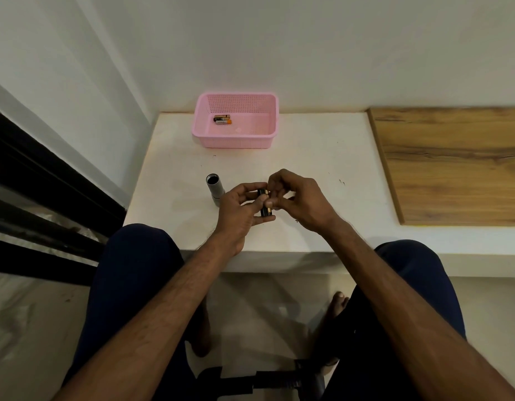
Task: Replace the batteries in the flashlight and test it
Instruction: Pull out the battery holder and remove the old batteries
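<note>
White ledge (323, 157): under both hands.
Wooden board (453, 163): right of the right hand.
Pink basket (236, 141): beyond the hands.
Left hand (236, 215): gripped a black battery holder (263, 202).
Right hand (302, 201): curled fingertips pinched the holder's gold-tipped end.
Flashlight body (214, 188): upright, open-ended, just left of the left hand.
Two batteries (222, 119): inside the basket.

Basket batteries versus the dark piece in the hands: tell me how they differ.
The basket batteries lie loose in the pink basket; the dark piece is gripped by the left hand, with the right hand pinching its end. The basket batteries show orange; the dark piece shows gold tips.
</note>
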